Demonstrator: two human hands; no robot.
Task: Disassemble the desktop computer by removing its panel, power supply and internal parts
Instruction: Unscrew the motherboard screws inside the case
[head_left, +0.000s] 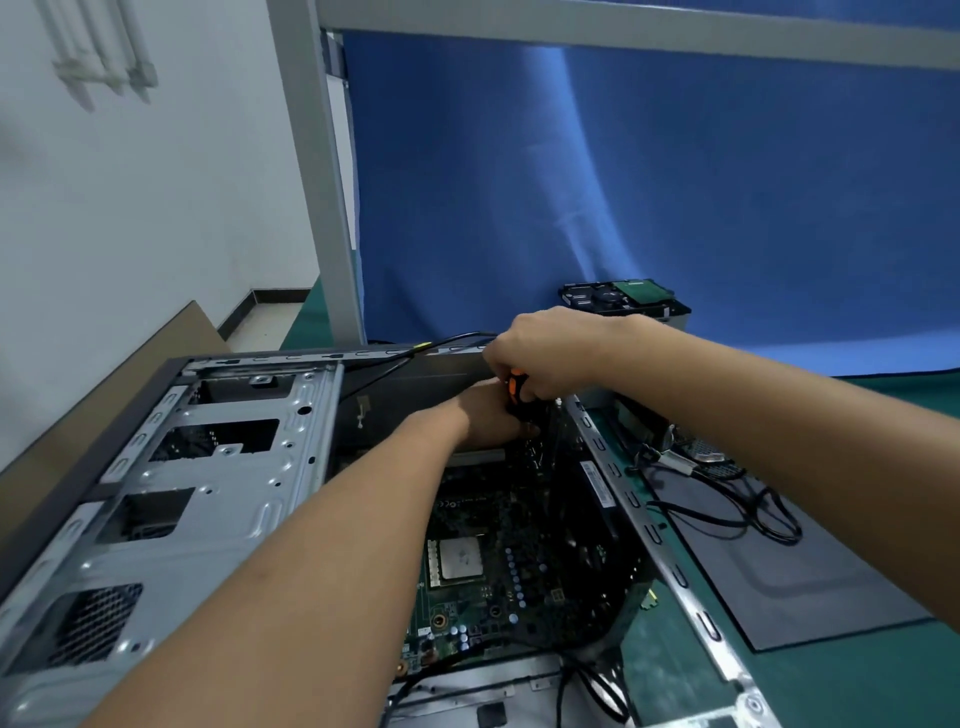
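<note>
With the open grey metal desktop case (234, 467) on its side on the green mat (831, 686), the right hand (545, 353) grips an orange-and-black screwdriver (515, 387) while the left hand (488, 415) crowds its tip (fingers hidden, grip unclear), so a slip could gouge the green motherboard (467, 613).

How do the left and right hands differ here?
Right hand is higher, curled round the orange-and-black screwdriver handle; left hand sits lower, just under it, fingers hidden. Right forearm crosses the right wall of the open grey metal computer case; left forearm lies over its interior. Both meet at its far end.
</note>
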